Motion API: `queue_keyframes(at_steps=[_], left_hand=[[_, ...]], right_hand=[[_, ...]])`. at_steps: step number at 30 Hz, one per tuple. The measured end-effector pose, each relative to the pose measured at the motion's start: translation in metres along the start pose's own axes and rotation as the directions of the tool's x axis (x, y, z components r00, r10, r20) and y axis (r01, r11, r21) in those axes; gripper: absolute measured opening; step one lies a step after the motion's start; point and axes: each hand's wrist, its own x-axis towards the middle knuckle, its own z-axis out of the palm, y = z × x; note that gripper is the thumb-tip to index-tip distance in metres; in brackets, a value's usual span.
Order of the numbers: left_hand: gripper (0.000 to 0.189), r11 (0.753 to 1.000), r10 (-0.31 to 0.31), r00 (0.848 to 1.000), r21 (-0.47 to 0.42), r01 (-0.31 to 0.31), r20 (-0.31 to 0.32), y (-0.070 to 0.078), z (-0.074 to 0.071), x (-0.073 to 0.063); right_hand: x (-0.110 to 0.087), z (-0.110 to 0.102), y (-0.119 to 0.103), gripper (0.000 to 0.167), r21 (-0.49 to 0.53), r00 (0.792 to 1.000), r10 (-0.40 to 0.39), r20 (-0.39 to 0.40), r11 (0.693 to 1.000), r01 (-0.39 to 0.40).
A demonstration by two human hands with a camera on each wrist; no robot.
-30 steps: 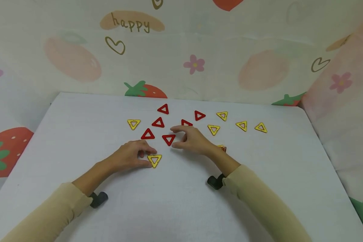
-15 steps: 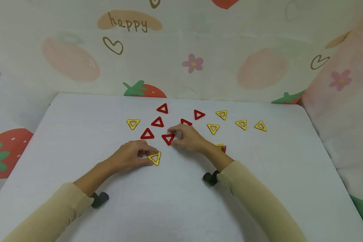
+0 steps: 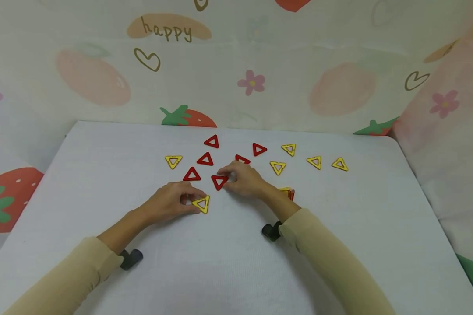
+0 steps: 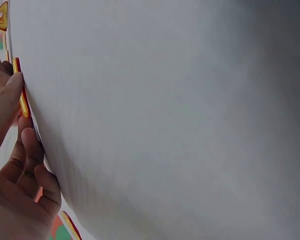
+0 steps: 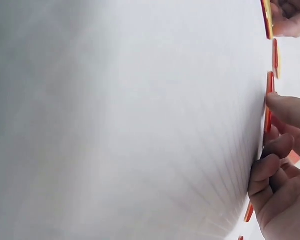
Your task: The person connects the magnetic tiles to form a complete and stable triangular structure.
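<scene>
My left hand (image 3: pixel 169 202) pinches a yellow triangle tile (image 3: pixel 195 203) by its edge between thumb and fingers, low over the white table. In the left wrist view the thumb presses on this yellow tile (image 4: pixel 24 102), seen edge-on with a red rim. To the right and slightly farther away, my right hand (image 3: pixel 245 180) pinches a red triangle tile (image 3: pixel 214 183). The right wrist view has the thumb against that red tile (image 5: pixel 269 115). Both tiles are hollow in the middle, and a gap separates them.
Loose red tiles (image 3: pixel 192 174) lie beyond the hands; one (image 3: pixel 242 159) is partly covered by the right hand. A yellow tile (image 3: pixel 174 161) lies at left, several others (image 3: pixel 277 167) at right. By the right forearm sits a yellow and red stack (image 3: pixel 287 192), partly hidden.
The right hand has moved slightly left and its thumb and fingers have come onto the red tile. In the left hand the yellow tile has turned a little and shifted away from me.
</scene>
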Motion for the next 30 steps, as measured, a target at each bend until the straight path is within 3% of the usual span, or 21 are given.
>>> queue_keyframes(at_steps=[19,30], left_hand=[[0.041,1.000,-0.005,1.000,0.025,0.006,-0.016,-0.001,0.001,0.006],[0.041,0.998,-0.030,0.999,0.049,0.031,-0.025,0.001,0.002,0.010]], right_hand=[[-0.004,0.001,-0.001,0.035,-0.063,0.999,-0.032,0.029,0.997,0.034],[-0.019,0.002,-0.002,0.034,-0.079,0.997,-0.068,0.034,0.994,0.070]])
